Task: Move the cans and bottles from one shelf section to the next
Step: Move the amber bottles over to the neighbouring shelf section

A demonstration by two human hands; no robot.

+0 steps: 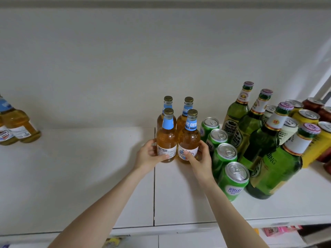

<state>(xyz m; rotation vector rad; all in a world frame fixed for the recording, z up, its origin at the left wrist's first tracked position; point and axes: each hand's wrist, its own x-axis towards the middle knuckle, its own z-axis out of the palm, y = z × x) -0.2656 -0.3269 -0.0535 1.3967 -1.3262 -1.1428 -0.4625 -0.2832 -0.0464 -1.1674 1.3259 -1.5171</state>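
Several amber beer bottles with blue neck labels stand in a tight square on the right shelf section, just right of the seam (154, 176). My left hand (149, 154) wraps the front left amber bottle (166, 138). My right hand (199, 158) wraps the front right amber bottle (189, 138). Both bottles stand upright on the shelf. Two more amber bottles (17, 127) stand at the far left of the left shelf section (80, 176).
A row of green cans (232, 181) runs front to back right of my right hand. Tall green bottles (275, 167) stand beyond them, then yellow cans (308, 117) and red cans (313, 104) at the far right. A lower shelf shows packets (279, 230).
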